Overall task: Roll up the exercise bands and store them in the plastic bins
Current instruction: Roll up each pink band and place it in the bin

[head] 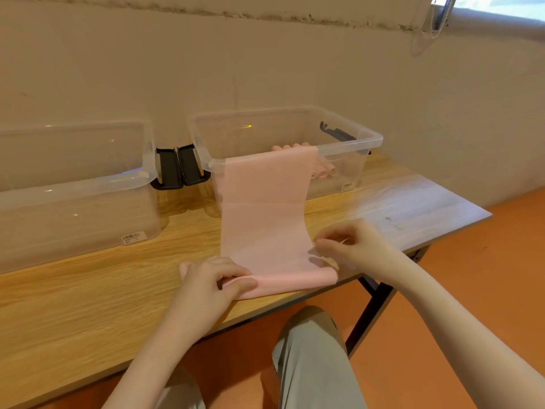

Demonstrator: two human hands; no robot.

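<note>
The left clear plastic bin is cut off by the frame's edge; its small barcode sticker is too blurred to read. Black hinged latches sit between it and the right clear bin, which holds rolled pink bands, partly hidden. A thin, matte pink exercise band drapes from that bin's front rim down onto the wood-grain table. The left hand pinches the band's folded near end; the right hand, fingers curled, pinches its right edge.
</note>
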